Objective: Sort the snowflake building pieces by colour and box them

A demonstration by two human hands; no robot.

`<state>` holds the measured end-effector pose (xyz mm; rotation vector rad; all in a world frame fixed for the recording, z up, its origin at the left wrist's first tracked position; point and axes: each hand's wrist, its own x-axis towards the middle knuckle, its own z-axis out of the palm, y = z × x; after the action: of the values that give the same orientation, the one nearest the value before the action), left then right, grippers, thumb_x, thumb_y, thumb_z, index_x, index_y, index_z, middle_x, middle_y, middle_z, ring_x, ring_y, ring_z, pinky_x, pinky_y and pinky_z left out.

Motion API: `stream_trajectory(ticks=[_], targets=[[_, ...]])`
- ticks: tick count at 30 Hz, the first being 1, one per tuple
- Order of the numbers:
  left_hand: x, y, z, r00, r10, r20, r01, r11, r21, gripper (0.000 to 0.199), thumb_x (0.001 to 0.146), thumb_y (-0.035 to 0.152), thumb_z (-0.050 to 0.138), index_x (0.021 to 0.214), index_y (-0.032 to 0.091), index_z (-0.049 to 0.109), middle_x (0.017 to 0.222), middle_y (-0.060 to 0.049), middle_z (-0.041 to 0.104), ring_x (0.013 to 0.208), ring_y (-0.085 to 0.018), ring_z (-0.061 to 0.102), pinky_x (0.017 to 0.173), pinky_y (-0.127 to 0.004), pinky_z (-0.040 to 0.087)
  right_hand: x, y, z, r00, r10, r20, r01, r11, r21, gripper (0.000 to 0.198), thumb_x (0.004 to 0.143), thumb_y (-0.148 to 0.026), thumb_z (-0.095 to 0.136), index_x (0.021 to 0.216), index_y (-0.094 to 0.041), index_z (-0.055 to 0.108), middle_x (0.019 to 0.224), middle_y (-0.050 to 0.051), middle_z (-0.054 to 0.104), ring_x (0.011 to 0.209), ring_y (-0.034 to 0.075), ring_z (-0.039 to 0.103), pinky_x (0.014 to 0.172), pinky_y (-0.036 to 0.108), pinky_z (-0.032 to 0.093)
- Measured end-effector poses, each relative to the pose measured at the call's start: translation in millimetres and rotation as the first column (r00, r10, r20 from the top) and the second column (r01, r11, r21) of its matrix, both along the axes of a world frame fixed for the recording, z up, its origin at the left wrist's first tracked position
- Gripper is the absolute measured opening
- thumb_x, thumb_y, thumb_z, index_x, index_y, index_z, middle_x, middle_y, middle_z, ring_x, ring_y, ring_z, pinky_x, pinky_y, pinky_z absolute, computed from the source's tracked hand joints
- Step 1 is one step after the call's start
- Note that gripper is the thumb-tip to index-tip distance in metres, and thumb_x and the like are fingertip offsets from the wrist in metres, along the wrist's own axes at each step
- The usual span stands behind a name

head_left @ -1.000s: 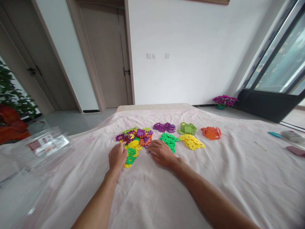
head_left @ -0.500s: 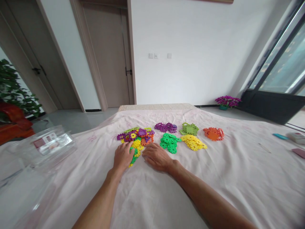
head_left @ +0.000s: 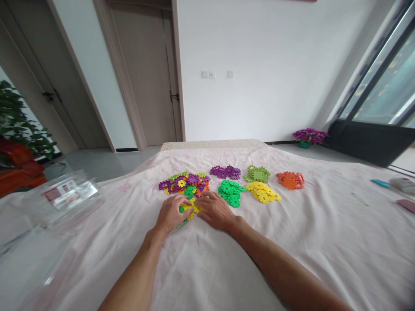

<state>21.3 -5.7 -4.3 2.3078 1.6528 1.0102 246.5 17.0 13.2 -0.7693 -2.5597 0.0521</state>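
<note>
A mixed pile of plastic flower-shaped pieces (head_left: 186, 183) in purple, yellow, green and orange lies on the pale pink bedsheet (head_left: 207, 259). My left hand (head_left: 170, 213) and my right hand (head_left: 214, 210) rest palm-down at its near edge, fingertips meeting over some yellow pieces (head_left: 191, 206). Whether either hand grips a piece I cannot tell. To the right lie sorted piles: purple (head_left: 226, 172), light green (head_left: 257, 174), orange (head_left: 291, 180), dark green (head_left: 231, 192) and yellow (head_left: 263, 192).
A clear plastic bag with a printed card (head_left: 66, 192) lies at the bed's left edge. Small items, one teal (head_left: 381, 184), sit at the far right. Doors (head_left: 147, 73), a potted plant (head_left: 19, 125), a flower pot (head_left: 308, 137) and a glass window (head_left: 382, 86) surround the bed.
Both hands have drawn together at the near edge of the mixed pile, the right sliding left and the left sliding right, until their fingertips meet over the yellow pieces.
</note>
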Motion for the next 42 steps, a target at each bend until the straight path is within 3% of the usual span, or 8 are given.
stream_trajectory(ticks=[9,17,21,26,30,33,37,42], targets=[[-6.8,7.9,-9.9,0.985,0.159,0.071,-0.157,0.987,-0.032,0.024,0.089,0.025,0.049,0.101,0.023,0.069,0.113,-0.005,0.068,0.11,-0.02,0.062,0.101,-0.034,0.045,-1.9,3.8,-5.3,1.0,0.001,0.007,-0.001,0.999,0.037,0.023,0.101,-0.03,0.047,0.098,-0.021,0.068,0.094,0.007,0.071,0.094,0.018,0.061,0.088,0.03,0.042],[-11.1,10.3,-12.2,0.967,0.232,0.11,-0.223,0.971,-0.087,0.027,0.089,0.027,0.046,0.101,0.023,0.069,0.112,-0.004,0.069,0.109,-0.021,0.063,0.1,-0.036,0.045,29.4,29.7,-5.6,0.877,-0.43,-0.214,0.442,0.897,0.009,0.028,0.102,-0.03,0.043,0.098,-0.022,0.069,0.095,0.006,0.073,0.088,0.019,0.062,0.082,0.029,0.041],[-11.0,10.4,-12.4,0.971,0.224,0.081,-0.216,0.971,-0.099,0.027,0.088,0.028,0.046,0.099,0.023,0.07,0.113,-0.004,0.07,0.111,-0.022,0.062,0.101,-0.038,0.044,75.8,53.2,1.6,0.709,-0.622,-0.333,0.646,0.762,-0.047,0.028,0.1,-0.031,0.044,0.104,-0.022,0.069,0.103,0.005,0.073,0.096,0.021,0.062,0.086,0.03,0.041],[-12.0,11.4,-13.1,0.973,0.221,0.072,-0.213,0.971,-0.105,0.027,0.088,0.029,0.045,0.099,0.023,0.069,0.115,-0.004,0.07,0.112,-0.022,0.061,0.102,-0.036,0.044,140.3,69.8,8.5,0.402,-0.85,-0.339,0.863,0.476,-0.17,0.034,0.098,-0.031,0.039,0.108,-0.021,0.071,0.107,0.008,0.072,0.099,0.023,0.059,0.086,0.033,0.041],[-12.3,11.9,-13.2,0.973,0.222,0.06,-0.214,0.971,-0.108,0.026,0.088,0.028,0.045,0.098,0.023,0.069,0.115,-0.004,0.07,0.112,-0.021,0.061,0.101,-0.035,0.044,180.8,71.5,6.0,0.176,-0.953,-0.246,0.929,0.243,-0.278,0.04,0.096,-0.032,0.037,0.114,-0.023,0.072,0.106,0.01,0.071,0.098,0.024,0.06,0.082,0.034,0.042],[-12.1,11.7,-12.6,0.974,0.221,0.052,-0.215,0.97,-0.11,0.027,0.089,0.029,0.044,0.099,0.023,0.069,0.114,-0.004,0.069,0.111,-0.021,0.062,0.101,-0.034,0.045,199.7,70.0,0.4,0.103,-0.984,-0.143,0.927,0.147,-0.345,0.043,0.094,-0.035,0.038,0.115,-0.023,0.073,0.109,0.012,0.07,0.098,0.027,0.061,0.081,0.036,0.043],[-12.0,11.3,-12.0,0.973,0.223,0.049,-0.217,0.97,-0.108,0.027,0.089,0.03,0.044,0.098,0.023,0.069,0.115,-0.005,0.07,0.112,-0.022,0.062,0.102,-0.036,0.045,201.8,67.8,-6.5,0.141,-0.979,-0.148,0.94,0.18,-0.291,0.045,0.093,-0.043,0.04,0.115,-0.024,0.074,0.12,0.013,0.066,0.107,0.031,0.057,0.088,0.04,0.043],[-11.3,10.2,-10.9,0.973,0.225,0.056,-0.218,0.97,-0.107,0.027,0.089,0.029,0.044,0.098,0.024,0.07,0.114,-0.004,0.07,0.112,-0.021,0.062,0.102,-0.035,0.045,176.1,65.6,-9.0,0.453,-0.887,-0.089,0.888,0.458,-0.046,0.041,0.093,-0.048,0.046,0.126,-0.034,0.066,0.141,0.003,0.056,0.13,0.03,0.041,0.109,0.048,0.028]])
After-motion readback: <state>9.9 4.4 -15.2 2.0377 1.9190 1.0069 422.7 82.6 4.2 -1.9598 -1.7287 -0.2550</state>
